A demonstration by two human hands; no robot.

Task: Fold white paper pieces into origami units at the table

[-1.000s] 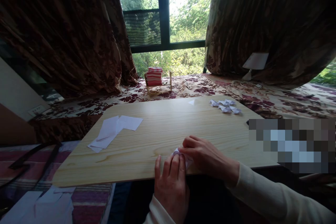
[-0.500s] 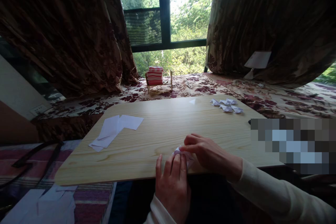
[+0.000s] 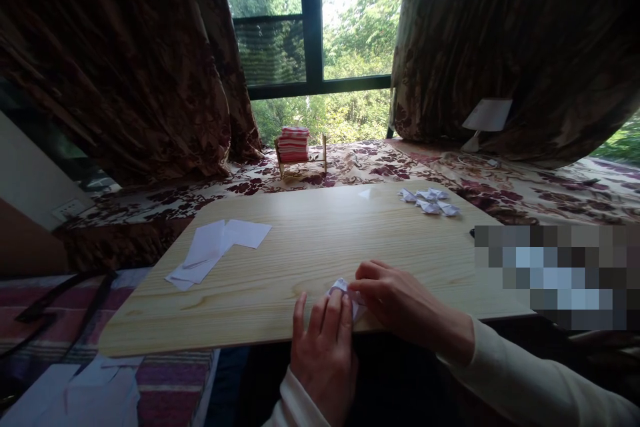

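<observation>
At the table's near edge, a small piece of folded white paper (image 3: 340, 284) lies partly covered by my hands. My left hand (image 3: 324, 340) holds it down with its fingertips, the outermost finger spread apart to the left; its thumb is hidden. My right hand (image 3: 393, 293) has its fingers curled, thumb and forefinger pinched at the paper's right side. Toward the table's far right corner sits a group of several small folded paper pieces (image 3: 430, 200). Flat white paper sheets (image 3: 207, 247) overlap on the left part of the table.
The light wooden table (image 3: 280, 213) has rounded corners. Beyond it, a small rack (image 3: 303, 161) holds striped folded cloths (image 3: 293, 143), and a white lamp (image 3: 487, 115) stands at right. More paper (image 3: 95, 390) lies on striped fabric at lower left. A blurred-out patch covers the right.
My right hand has shifted slightly right and down from the top of the folded paper, uncovering more of its tip. My left hand stays on the paper.
</observation>
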